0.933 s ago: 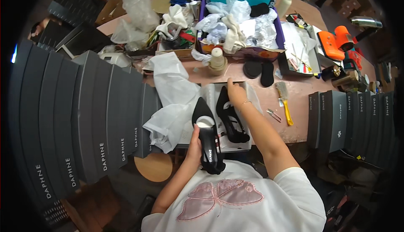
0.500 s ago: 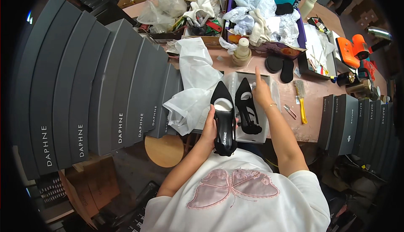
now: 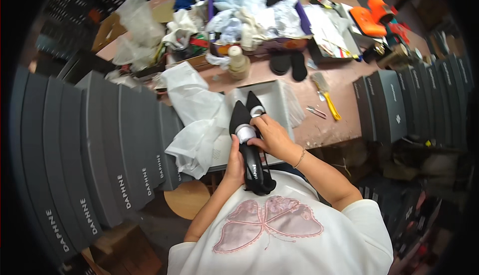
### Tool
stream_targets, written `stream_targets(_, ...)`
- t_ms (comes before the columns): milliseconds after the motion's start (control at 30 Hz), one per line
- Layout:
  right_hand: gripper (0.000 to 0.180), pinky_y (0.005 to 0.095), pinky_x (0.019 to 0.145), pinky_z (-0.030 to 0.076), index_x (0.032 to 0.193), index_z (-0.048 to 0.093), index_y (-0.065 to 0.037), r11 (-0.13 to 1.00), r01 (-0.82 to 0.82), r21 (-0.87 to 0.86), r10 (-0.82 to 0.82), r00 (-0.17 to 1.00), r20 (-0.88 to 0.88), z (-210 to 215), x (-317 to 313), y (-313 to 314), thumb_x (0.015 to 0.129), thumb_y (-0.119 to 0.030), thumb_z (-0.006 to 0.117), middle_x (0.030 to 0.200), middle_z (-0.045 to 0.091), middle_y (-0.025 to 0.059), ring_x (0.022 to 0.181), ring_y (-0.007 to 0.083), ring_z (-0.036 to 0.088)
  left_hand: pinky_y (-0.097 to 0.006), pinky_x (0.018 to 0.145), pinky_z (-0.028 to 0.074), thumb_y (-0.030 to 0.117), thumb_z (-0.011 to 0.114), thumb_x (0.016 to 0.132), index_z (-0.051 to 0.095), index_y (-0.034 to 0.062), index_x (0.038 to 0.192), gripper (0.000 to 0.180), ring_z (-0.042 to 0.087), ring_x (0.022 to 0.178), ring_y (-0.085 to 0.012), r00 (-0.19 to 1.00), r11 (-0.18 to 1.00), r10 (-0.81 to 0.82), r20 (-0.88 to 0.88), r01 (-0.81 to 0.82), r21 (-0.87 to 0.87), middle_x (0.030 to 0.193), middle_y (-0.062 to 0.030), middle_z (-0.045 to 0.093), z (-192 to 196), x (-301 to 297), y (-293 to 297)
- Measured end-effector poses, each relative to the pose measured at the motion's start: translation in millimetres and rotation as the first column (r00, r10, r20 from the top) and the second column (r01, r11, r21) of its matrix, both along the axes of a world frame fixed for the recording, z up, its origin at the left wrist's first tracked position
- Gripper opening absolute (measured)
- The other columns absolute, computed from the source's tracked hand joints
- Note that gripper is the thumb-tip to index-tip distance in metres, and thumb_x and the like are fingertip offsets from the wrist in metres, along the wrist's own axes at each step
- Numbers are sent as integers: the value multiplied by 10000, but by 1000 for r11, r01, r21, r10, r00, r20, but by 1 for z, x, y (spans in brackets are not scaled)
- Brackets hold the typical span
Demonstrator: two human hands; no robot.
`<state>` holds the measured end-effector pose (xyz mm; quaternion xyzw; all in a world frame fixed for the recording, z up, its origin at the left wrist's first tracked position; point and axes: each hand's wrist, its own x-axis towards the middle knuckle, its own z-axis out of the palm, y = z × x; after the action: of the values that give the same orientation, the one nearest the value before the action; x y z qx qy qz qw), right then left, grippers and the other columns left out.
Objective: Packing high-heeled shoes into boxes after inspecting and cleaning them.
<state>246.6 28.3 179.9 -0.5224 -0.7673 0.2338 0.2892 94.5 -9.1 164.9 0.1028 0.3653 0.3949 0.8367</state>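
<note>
Two black pointed-toe heeled shoes are side by side in front of me, over the near part of the open shoebox (image 3: 284,95). My left hand (image 3: 236,164) wraps the outer side of the left shoe (image 3: 255,178), whose insole faces up with white padding in its front. Its heel end is close to my shirt. Over the right shoe (image 3: 252,99) lies my right hand (image 3: 274,138), fingers bent around it and thumb against the left shoe's inner edge. That hand hides most of the right shoe; its toe and some white padding show.
White tissue paper (image 3: 192,100) spreads left of the box. Grey shoeboxes stand stacked at left (image 3: 102,145) and right (image 3: 391,105). A yellow-handled brush (image 3: 327,98), small snips (image 3: 317,112), black pads (image 3: 298,66) and a cream bottle (image 3: 238,63) lie or stand beyond.
My right hand has come down from pointing over the box to close on the right shoe. The two shoes are now together. The whole view has shifted and turned.
</note>
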Motion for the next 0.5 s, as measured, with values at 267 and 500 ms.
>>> stream_targets(267, 393, 420, 754, 455, 1024, 545, -69, 991, 107, -77, -118, 981, -154, -9, 20, -6, 712, -186, 754, 862, 554, 133, 854, 359, 568, -272, 582, 539, 617, 442, 910, 519, 45, 1107, 610, 630, 660, -155, 996, 998, -61, -68, 62, 13, 852, -70, 618, -12, 22, -4)
stream_targets(500, 623, 393, 886, 470, 1308, 449, 29, 965, 176, -193, -221, 945, -241, -28, 9, 36, 776, -177, 698, 1122, 600, 277, 1030, 386, 604, -265, 564, 540, 613, 389, 892, 581, 13, 1007, 641, 650, 627, -180, 976, 983, -179, -122, 184, 28, 739, -105, 644, 0, 21, 28)
